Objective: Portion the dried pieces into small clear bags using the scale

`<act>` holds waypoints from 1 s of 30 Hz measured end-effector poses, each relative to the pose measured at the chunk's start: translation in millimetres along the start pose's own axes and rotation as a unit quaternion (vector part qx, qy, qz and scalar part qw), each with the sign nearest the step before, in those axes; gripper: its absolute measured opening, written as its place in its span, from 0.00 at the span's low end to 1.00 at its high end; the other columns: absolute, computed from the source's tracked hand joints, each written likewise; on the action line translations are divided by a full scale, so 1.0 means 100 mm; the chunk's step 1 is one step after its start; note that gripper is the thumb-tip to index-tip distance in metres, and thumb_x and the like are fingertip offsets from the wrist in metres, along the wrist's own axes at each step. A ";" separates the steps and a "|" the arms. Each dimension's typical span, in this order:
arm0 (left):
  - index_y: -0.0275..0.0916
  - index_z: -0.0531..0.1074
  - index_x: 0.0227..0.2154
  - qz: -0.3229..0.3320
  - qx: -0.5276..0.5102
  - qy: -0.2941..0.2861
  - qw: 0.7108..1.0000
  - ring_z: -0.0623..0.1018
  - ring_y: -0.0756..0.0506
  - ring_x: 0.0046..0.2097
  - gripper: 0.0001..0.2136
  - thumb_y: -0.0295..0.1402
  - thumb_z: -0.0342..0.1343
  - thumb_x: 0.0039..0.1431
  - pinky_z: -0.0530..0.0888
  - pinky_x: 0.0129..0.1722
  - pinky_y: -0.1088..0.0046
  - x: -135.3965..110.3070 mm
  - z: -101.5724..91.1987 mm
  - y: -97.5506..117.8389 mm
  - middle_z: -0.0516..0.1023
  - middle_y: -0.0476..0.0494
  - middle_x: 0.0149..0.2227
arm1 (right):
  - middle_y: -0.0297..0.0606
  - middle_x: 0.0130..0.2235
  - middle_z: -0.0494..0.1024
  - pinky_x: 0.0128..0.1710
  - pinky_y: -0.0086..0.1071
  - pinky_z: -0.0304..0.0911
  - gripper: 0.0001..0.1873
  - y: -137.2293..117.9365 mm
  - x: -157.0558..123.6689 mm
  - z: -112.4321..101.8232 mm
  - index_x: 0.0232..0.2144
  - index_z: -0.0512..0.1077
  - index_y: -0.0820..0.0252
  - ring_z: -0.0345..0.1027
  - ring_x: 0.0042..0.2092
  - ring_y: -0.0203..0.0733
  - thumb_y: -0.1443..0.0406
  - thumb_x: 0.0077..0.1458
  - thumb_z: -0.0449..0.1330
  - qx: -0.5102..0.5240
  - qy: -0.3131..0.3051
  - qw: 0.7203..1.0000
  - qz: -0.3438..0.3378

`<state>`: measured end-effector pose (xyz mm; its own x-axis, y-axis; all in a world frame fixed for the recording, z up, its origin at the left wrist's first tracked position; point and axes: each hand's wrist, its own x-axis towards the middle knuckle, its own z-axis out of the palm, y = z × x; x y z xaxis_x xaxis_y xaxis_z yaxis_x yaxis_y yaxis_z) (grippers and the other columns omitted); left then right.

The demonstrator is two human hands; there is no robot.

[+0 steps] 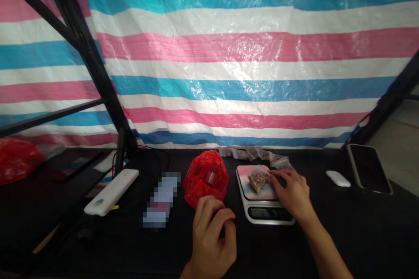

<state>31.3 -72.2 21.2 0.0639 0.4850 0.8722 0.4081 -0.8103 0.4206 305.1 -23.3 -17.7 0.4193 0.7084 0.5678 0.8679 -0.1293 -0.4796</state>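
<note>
A small clear plastic bag (258, 179) of brownish bits lies on the platform of a white kitchen scale (244, 198). My right hand (293, 192) pinches the bag's right edge between thumb and fingers. The scale's display is too dark to read. My left hand (214, 237) hovers left of the scale, fingers curled in and thumb near the forefinger; anything inside them is hidden. Just beyond it sits an open red plastic bag (193, 183) with a clear, shiny item inside. Behind the scale, several similar filled small bags (242, 153) lie in a row.
A white power strip (113, 192) and a pixelated object (162, 200) lie to the left. On the right are a white computer mouse (338, 178) and a phone (369, 168). Another red bag (18, 161) sits far left. Black metal posts (94, 69) and a striped sheet (229, 48) bound the black table.
</note>
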 end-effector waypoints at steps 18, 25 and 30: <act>0.36 0.74 0.48 -0.496 -0.347 -0.035 0.795 0.77 0.47 0.31 0.23 0.52 0.55 0.64 0.74 0.32 0.71 -0.06 0.37 -0.19 0.79 0.43 0.36 | 0.42 0.47 0.81 0.43 0.35 0.74 0.13 -1.43 -0.20 -0.17 0.46 0.77 0.54 0.78 0.42 0.43 0.57 0.62 0.61 0.413 -0.167 0.892 -0.072; 0.33 0.74 0.42 -0.560 -0.451 0.020 0.695 0.73 0.50 0.25 0.33 0.62 0.62 0.50 0.70 0.28 0.73 0.08 0.27 -0.40 0.76 0.47 0.27 | 0.45 0.55 0.79 0.60 0.45 0.67 0.16 -1.58 -0.28 0.15 0.50 0.78 0.54 0.73 0.57 0.49 0.58 0.63 0.59 0.347 -0.214 0.908 -0.095; 0.30 0.72 0.50 -0.571 -0.436 -0.008 0.696 0.71 0.50 0.22 0.39 0.63 0.60 0.51 0.66 0.24 0.74 0.02 0.31 -0.45 0.73 0.51 0.23 | 0.45 0.56 0.79 0.62 0.47 0.66 0.18 -1.57 -0.31 0.29 0.50 0.79 0.56 0.73 0.58 0.50 0.58 0.64 0.55 0.309 -0.245 0.915 -0.091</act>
<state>40.9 -24.5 -4.3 0.1647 0.9742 -0.1544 -0.5050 0.2177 0.8352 148.0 -4.6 20.3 -0.0179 0.9246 0.3806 0.5324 0.3311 -0.7791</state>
